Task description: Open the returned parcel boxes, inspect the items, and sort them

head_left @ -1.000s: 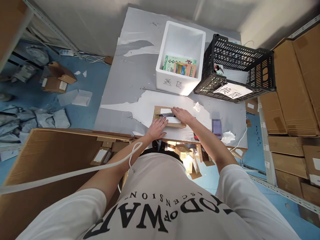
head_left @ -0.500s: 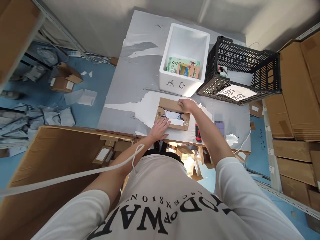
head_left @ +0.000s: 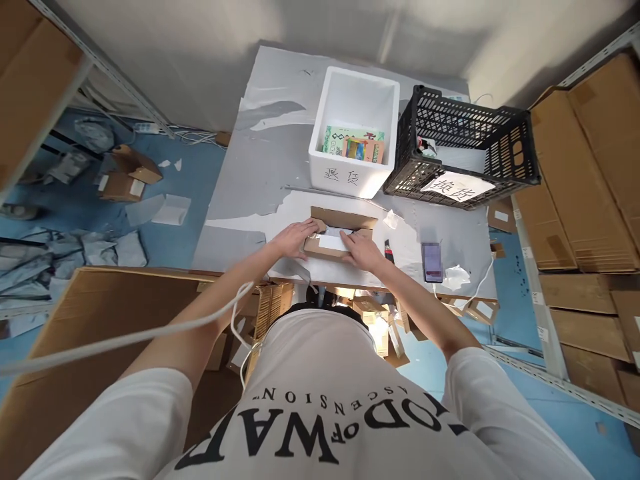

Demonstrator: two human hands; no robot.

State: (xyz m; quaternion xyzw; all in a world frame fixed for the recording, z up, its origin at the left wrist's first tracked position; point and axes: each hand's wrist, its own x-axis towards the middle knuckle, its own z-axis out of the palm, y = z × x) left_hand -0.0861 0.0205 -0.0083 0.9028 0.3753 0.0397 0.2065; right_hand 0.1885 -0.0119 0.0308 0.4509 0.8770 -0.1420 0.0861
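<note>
On the near part of the table lies a small cardboard box [head_left: 345, 217] with its far flap standing up. A white label [head_left: 332, 243] is on its near side. Something pale, partly hidden, shows inside. My left hand [head_left: 296, 240] is closed round the box's left end, thumb toward the near side. My right hand [head_left: 363, 251] grips the right part of the near side, its fingertips at the label's edge. A red and black utility knife [head_left: 389, 252] lies just right of my right hand.
Behind the box stand a white foam bin [head_left: 353, 175] holding printed packets and a black plastic crate [head_left: 463, 172]. A phone [head_left: 432, 261] with a cable lies right, near crumpled paper [head_left: 457, 276]. A large open carton [head_left: 125, 293] is at the lower left.
My left hand has moved left onto the box's end. My right hand has left the far flap for the near side. The far flap now stands more upright.
</note>
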